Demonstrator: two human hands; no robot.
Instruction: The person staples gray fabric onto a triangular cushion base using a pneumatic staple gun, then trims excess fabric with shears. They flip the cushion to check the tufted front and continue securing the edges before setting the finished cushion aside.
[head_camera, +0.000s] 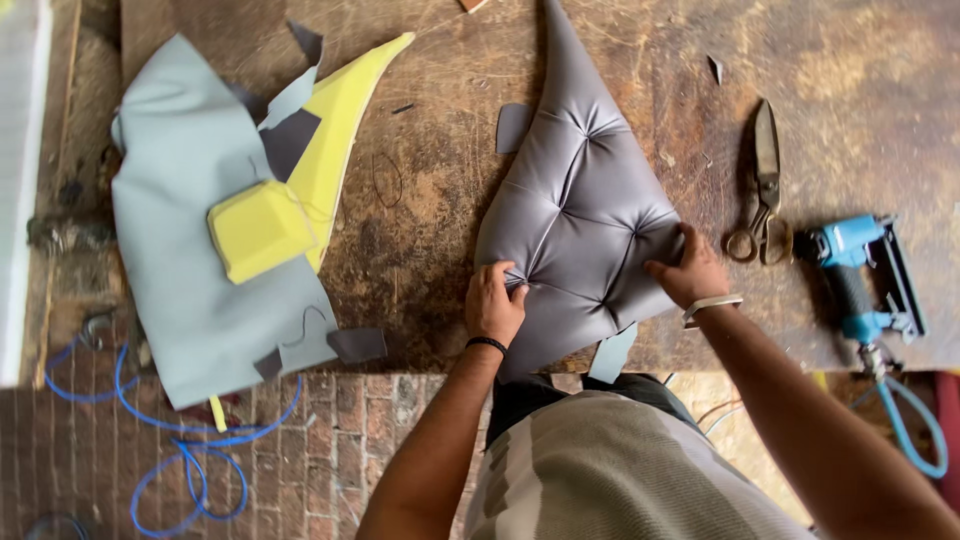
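A grey tufted padded panel (580, 200), triangular with a long point toward the far side, lies on the worn wooden workbench (430, 220). My left hand (493, 303) pinches its near left edge at a tuft fold. On the panel's near right edge, my right hand (688, 270) grips the fabric; a metal bracelet sits on that wrist. Both hands press the padded piece against the bench near its front edge.
Large metal shears (763, 190) and a blue pneumatic stapler (865, 280) with a hose lie to the right. To the left sit a light grey fabric sheet (190, 220), yellow foam pieces (290, 190) and grey scraps. Blue hose (190, 460) coils on the brick floor.
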